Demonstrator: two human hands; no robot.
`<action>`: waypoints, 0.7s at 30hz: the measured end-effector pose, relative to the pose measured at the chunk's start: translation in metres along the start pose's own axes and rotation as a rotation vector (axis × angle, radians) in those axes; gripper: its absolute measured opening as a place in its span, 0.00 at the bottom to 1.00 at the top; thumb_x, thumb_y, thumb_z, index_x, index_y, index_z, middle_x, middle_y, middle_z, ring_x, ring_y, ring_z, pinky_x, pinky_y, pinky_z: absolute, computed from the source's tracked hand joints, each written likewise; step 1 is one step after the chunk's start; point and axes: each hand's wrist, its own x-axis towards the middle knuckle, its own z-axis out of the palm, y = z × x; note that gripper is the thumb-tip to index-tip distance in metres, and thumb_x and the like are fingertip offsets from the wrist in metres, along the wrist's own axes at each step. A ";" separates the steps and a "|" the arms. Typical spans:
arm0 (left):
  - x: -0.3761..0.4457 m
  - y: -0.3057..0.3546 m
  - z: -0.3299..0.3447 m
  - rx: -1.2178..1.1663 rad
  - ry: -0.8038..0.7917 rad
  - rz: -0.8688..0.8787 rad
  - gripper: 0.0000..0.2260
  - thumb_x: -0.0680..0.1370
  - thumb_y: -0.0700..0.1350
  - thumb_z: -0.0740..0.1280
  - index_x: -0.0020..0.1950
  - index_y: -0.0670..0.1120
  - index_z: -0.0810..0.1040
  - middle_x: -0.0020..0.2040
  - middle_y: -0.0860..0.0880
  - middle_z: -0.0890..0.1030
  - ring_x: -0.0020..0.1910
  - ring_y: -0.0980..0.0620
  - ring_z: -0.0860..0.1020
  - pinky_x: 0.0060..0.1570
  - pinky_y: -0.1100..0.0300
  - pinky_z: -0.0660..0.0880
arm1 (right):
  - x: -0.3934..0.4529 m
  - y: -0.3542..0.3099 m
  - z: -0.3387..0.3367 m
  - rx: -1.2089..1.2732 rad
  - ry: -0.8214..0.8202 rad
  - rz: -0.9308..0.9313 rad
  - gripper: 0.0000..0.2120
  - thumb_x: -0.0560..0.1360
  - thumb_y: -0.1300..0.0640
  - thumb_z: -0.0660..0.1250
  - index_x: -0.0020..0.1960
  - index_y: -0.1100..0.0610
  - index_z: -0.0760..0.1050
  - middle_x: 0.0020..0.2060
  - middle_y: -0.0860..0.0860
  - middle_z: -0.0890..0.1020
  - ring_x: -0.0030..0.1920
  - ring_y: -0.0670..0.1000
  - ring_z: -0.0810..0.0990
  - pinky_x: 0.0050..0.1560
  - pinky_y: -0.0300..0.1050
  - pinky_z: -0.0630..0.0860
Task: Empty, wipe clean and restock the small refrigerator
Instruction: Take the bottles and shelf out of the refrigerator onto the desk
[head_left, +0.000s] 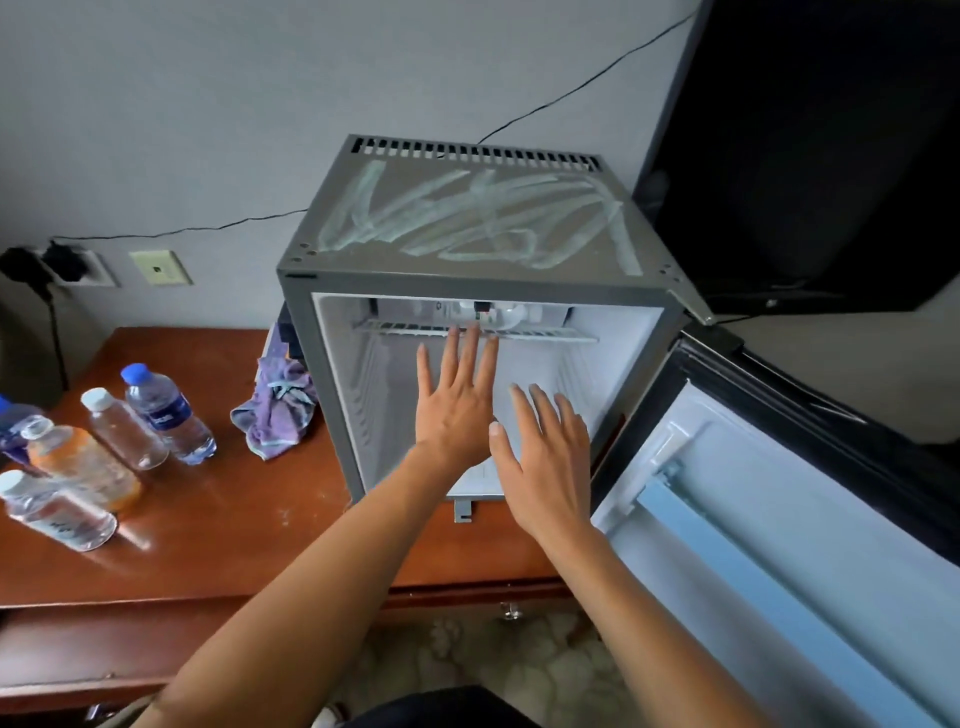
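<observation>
Standing near the left edge of the wooden table (218, 535) are several plastic bottles: a clear bottle (54, 512) lying closest to the front edge, an orange-drink bottle (83, 462) just behind it, a clear white-capped bottle (122, 428) beside that, and a blue-capped water bottle (169, 413) further in toward the middle. A dark blue item is peeking in at the far left edge, too cut off to identify. A crumpled purple cloth (278, 408) is lying on the table just beside the left wall of the small refrigerator (467, 223), which is sitting at the table's right end with smeared wipe streaks showing on its grey top. A wire shelf (405, 329) is sitting high inside the white interior. The left hand (457, 405) is reaching into the opening with fingers straight and spread, holding nothing, its fingertips up near the shelf. The right hand (545, 457) is hovering just beside it, lower, also flat and empty. The refrigerator door (779, 519) is hanging wide open at the right, its pale inner lining facing up.
</observation>
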 end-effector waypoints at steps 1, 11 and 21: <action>0.003 -0.002 0.001 0.005 -0.012 -0.005 0.42 0.81 0.57 0.57 0.81 0.45 0.30 0.81 0.43 0.29 0.79 0.41 0.28 0.76 0.32 0.38 | 0.001 0.000 0.000 0.004 0.004 -0.001 0.29 0.83 0.38 0.48 0.78 0.51 0.66 0.76 0.53 0.70 0.78 0.59 0.63 0.76 0.62 0.64; -0.009 -0.008 0.018 -0.044 -0.073 0.018 0.37 0.82 0.56 0.53 0.82 0.47 0.31 0.81 0.46 0.30 0.79 0.44 0.29 0.74 0.29 0.37 | 0.007 -0.003 0.008 0.082 -0.106 0.082 0.32 0.81 0.36 0.45 0.80 0.48 0.61 0.80 0.50 0.64 0.80 0.59 0.57 0.78 0.61 0.58; -0.019 -0.013 0.046 -0.036 -0.126 0.024 0.39 0.81 0.56 0.56 0.83 0.47 0.37 0.80 0.47 0.27 0.77 0.46 0.25 0.73 0.29 0.35 | 0.021 -0.004 0.019 0.033 -0.120 0.052 0.35 0.79 0.34 0.41 0.80 0.49 0.61 0.80 0.51 0.63 0.80 0.59 0.56 0.79 0.61 0.57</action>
